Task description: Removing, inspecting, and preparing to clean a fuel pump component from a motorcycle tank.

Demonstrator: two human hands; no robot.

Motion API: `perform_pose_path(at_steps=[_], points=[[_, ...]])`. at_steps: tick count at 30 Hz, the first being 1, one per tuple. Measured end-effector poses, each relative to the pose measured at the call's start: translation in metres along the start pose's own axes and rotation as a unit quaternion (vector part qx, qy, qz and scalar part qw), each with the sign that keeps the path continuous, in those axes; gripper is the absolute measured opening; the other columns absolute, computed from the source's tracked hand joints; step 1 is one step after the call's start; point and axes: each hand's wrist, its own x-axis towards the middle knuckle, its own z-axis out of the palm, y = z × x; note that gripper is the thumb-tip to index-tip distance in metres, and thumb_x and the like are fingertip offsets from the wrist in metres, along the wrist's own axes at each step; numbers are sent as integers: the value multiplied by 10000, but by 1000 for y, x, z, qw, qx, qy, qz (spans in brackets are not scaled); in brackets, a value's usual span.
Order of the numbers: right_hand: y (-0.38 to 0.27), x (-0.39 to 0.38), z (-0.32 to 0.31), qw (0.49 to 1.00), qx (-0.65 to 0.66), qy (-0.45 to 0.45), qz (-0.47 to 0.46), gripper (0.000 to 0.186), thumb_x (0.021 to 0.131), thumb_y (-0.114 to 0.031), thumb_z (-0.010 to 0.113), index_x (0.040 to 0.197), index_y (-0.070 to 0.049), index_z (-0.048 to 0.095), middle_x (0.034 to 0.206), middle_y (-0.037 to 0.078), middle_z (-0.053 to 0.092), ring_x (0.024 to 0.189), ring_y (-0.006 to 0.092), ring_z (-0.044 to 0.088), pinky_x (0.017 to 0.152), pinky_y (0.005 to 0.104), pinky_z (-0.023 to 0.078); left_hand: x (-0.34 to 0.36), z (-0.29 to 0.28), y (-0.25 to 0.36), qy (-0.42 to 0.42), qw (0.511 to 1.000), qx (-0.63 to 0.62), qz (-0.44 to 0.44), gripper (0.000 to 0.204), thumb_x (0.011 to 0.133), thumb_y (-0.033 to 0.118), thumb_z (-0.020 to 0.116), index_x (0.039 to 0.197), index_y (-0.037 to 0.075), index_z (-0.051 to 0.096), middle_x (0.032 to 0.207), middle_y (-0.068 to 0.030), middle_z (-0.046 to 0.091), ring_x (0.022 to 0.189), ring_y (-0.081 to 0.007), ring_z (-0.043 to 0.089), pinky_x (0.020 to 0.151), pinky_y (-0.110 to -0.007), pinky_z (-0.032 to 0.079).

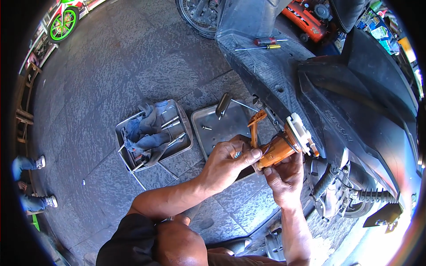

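Between my hands is an orange cylindrical fuel pump unit [277, 150] with a white top flange [298, 132], tilted to the right. An orange arm piece [258, 119] sticks up beside it. My left hand [226, 164] is closed on the unit's lower left, by that arm, with the thumb pressed against it. My right hand [286, 179] grips the unit from below and right, its fingers partly hidden behind it. Under them lies a metal tray [206, 142] holding a small bolt [206, 127] and a dark, elongated part [223, 103].
A tool tray [188, 144] with rags and wrenches sits left. A black scooter [350, 97] fills the right, two screwdrivers [268, 44] on its footboard. Behind are a red compressor [306, 22] and a green-rimmed wheel [64, 24]. Another person's legs [33, 164] show at far left.
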Motion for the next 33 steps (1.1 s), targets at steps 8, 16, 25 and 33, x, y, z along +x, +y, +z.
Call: perform_pose_path(at_steps=[8, 16, 25, 33], points=[[4, 3, 0, 1000, 15, -15, 20, 805, 831, 172, 597, 1507, -63, 227, 1254, 120, 582, 1142, 194, 590, 1002, 343, 466, 0, 2, -10, 7, 988, -154, -33, 258, 1002, 214, 622, 1070, -34, 603, 930, -89, 666, 876, -132, 637, 809, -294, 508], [-1, 8, -10, 997, 12, -59, 41, 762, 876, 171, 561, 1509, -39, 192, 1301, 159, 565, 1209, 231, 581, 1025, 366, 466, 1, 2, -15, 24, 983, -179, -35, 276, 997, 210, 627, 1092, -48, 599, 943, -106, 675, 878, -147, 658, 828, -308, 541], [2, 16, -18, 993, 73, -91, 31, 734, 864, 53, 707, 1468, -15, 296, 1276, 150, 598, 1141, 227, 625, 1015, 369, 485, 2, 2, -13, 7, 994, -104, 26, 269, 1007, 181, 594, 1028, -80, 654, 1006, -74, 616, 862, -172, 672, 739, -296, 577], [7, 21, -28, 989, 103, -54, 87, 617, 805, -129, 838, 1317, 0, 520, 1181, 107, 660, 1095, 203, 634, 990, 362, 495, 4, 0, -7, 23, 999, 29, 22, 247, 969, 171, 655, 901, -62, 701, 988, -94, 621, 908, -162, 650, 789, -316, 536]])
